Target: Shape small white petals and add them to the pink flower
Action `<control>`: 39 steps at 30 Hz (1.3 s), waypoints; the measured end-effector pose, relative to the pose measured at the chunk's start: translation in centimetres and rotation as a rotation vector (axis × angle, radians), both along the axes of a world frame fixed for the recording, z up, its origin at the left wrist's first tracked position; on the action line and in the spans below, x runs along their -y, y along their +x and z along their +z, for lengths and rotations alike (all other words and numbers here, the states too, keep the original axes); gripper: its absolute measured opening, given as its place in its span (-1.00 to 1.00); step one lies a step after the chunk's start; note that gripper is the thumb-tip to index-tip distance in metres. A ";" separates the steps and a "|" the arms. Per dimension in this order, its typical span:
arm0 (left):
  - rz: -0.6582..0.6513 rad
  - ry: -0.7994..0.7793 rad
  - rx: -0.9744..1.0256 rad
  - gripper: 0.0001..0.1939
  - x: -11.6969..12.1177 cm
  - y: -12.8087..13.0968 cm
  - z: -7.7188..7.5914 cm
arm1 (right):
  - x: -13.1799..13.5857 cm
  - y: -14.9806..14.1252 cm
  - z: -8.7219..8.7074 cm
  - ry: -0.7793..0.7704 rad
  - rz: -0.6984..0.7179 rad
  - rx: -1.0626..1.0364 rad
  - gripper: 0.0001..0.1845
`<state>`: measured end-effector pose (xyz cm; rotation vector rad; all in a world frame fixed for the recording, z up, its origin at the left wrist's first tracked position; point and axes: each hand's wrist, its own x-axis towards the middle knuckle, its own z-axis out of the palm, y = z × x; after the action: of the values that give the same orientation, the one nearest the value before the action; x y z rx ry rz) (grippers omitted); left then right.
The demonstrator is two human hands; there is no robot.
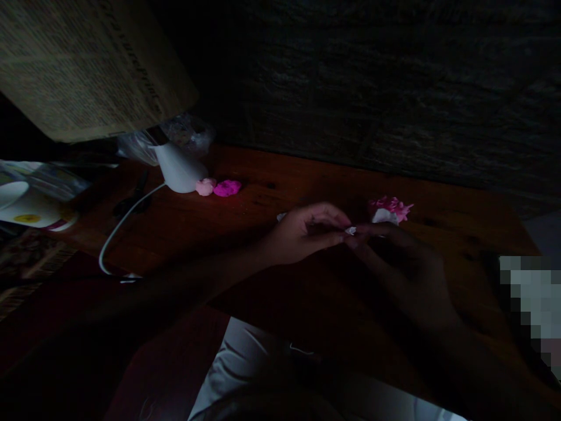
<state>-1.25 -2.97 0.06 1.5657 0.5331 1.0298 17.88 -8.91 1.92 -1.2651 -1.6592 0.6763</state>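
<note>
In the dim head view, my left hand [298, 234] comes in from the left, its thumb and fingertips pinched together. Between them is a small white crumpled piece [350, 231], perhaps clay or paper; I cannot tell which. My right hand [407, 263] pinches the same piece from the other side. Just beyond my right fingers lies a ruffled pink flower-like thing [401, 209] with a white lump [384, 216] against its front. Another whitish bit [281, 217] shows partly behind my left hand.
On the wooden table [272, 169], a pale pink lump [205, 186] and a bright magenta lump [227, 187] touch near the white lamp base [179, 166]. A newsprint lampshade [96, 64] leans above. At left lie a white paper cup [35, 207], a cable [111, 234] and clear plastic [188, 134].
</note>
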 end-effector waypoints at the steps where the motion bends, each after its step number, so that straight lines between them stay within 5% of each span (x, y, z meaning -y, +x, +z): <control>1: 0.007 -0.001 -0.001 -0.80 0.0 0.0 0.0 | 0.0 0.0 0.0 -0.005 -0.006 0.001 -0.85; 39: 0.090 -0.035 -0.114 -0.76 0.6 0.3 0.5 | 0.0 -0.2 -0.3 0.044 -0.084 -0.017 -0.94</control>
<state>-0.95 -3.54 0.51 1.5881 0.7018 0.9972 17.63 -8.89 1.63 -1.2866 -1.5895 0.5952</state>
